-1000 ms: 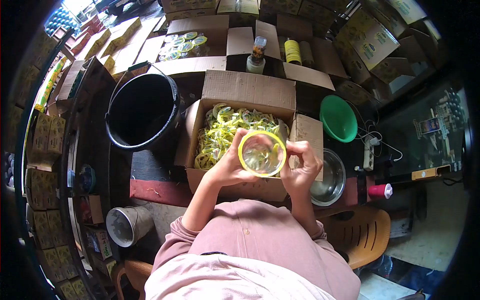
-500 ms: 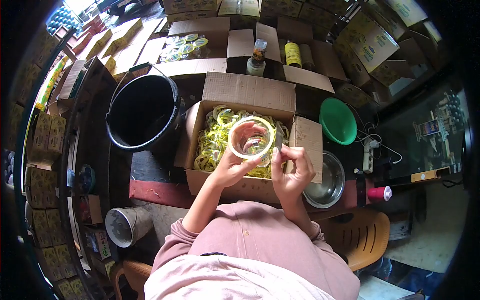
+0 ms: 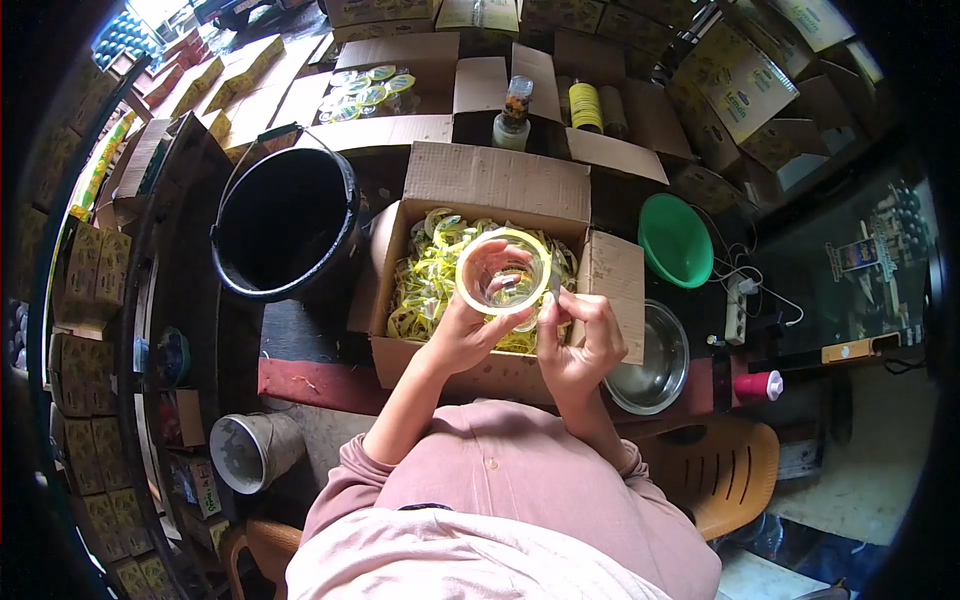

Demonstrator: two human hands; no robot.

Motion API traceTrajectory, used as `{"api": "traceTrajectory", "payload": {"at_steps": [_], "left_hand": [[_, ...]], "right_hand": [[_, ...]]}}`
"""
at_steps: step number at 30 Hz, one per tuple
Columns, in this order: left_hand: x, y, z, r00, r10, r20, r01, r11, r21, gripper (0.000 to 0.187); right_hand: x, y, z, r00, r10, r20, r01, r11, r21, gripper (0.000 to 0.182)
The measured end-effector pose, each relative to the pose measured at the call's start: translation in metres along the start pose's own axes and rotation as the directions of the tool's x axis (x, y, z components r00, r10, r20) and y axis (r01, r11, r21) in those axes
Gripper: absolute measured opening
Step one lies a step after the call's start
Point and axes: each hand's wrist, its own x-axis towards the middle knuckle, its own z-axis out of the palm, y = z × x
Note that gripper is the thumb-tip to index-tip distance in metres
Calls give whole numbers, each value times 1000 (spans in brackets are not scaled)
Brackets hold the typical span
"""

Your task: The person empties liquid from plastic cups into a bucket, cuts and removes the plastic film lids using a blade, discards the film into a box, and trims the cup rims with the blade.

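My left hand (image 3: pixel 462 335) is wrapped round a clear plastic cup (image 3: pixel 503 306) with a yellow rim, its mouth tilted up toward me. Fingers show through the cup's see-through wall. At the cup's right side, my right hand (image 3: pixel 585 335) pinches a thin dark strip, perhaps a small blade (image 3: pixel 555 282), close against the rim. Below both hands stands an open cardboard box (image 3: pixel 497 178) filled with curled yellow-and-clear plastic scraps (image 3: pixel 425 275).
A black bucket (image 3: pixel 228 225) stands left of the box. On the right are a green bowl (image 3: pixel 675 240), a clear bowl (image 3: pixel 655 375) and a power strip (image 3: pixel 736 318). Behind, an open carton (image 3: pixel 400 133) holds lidded cups (image 3: pixel 372 95); a jar (image 3: pixel 511 130) stands beside it.
The strip in my right hand has dropped slightly along the cup's rim, and the right hand has shifted a little left. The cup stays in my left hand.
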Motion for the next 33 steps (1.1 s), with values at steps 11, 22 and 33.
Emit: {"api": "traceTrajectory", "payload": {"at_steps": [11,22,33], "left_hand": [[-4,-2,1,1000,-3,30,2,999,34,67],[-3,10,-7,991,-19,130,3,992,127,65],[-6,8,-3,998,-55,38,58,995,-85,69]], "right_hand": [[10,2,1,1000,0,-2,0,1000,-9,14],[13,7,-4,997,70,35,-74,990,121,16],[2,-4,-8,998,67,13,-68,993,96,15]]}}
